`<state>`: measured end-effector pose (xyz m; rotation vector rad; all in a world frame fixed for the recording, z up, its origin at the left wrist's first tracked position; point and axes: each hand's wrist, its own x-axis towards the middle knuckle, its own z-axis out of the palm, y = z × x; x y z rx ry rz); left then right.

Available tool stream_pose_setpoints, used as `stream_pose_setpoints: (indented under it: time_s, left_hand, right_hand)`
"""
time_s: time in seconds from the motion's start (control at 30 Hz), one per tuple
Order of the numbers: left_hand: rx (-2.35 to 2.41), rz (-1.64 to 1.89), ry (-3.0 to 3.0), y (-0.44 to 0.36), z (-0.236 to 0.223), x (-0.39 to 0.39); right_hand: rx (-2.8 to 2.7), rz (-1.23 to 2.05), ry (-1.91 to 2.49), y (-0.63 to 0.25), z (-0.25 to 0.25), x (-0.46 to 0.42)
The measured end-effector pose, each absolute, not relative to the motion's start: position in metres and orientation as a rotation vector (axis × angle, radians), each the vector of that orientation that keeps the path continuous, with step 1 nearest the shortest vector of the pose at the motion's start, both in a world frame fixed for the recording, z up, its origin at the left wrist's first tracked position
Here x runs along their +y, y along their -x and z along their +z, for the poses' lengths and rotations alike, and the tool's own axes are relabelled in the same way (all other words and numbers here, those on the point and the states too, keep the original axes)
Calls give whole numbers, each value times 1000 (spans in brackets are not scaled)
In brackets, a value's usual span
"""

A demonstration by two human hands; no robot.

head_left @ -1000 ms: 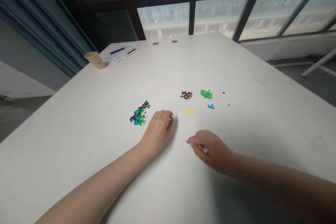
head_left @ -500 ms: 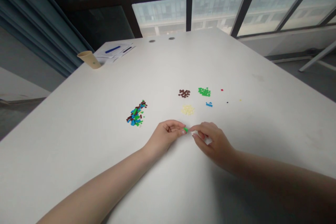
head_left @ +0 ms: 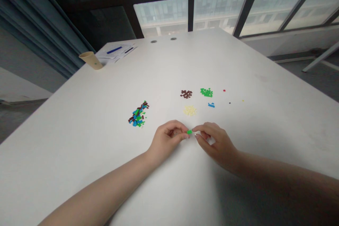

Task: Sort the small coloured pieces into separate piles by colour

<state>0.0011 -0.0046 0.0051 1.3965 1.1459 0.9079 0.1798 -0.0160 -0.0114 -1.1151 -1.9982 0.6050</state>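
My left hand pinches a tiny green brick just below the pale yellow pile; my right hand curls beside it, its grip unclear. The brick feels light and stiff, best held by its edges.

room around me: an office or meeting room, by the look of it. one long white table with two round cable holes near its far edge; printed papers and a blue pen at the far left corner, beside a paper cup; tall dark-framed windows facing another building; grey-blue curtains at left.
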Motion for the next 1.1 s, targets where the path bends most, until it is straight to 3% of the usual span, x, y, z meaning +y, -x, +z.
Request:
stream_pose_setpoints:
  time_s: [0.63,1.1]
  left_hand:
    - [1075,857,-1505,-2,2,-4]
    - [917,513,-2105,7,-3,10]
  right_hand:
    - [-1964,551,1039,-181,-13,-18]
    - [-1951,466,1098,-184,-9,-14]
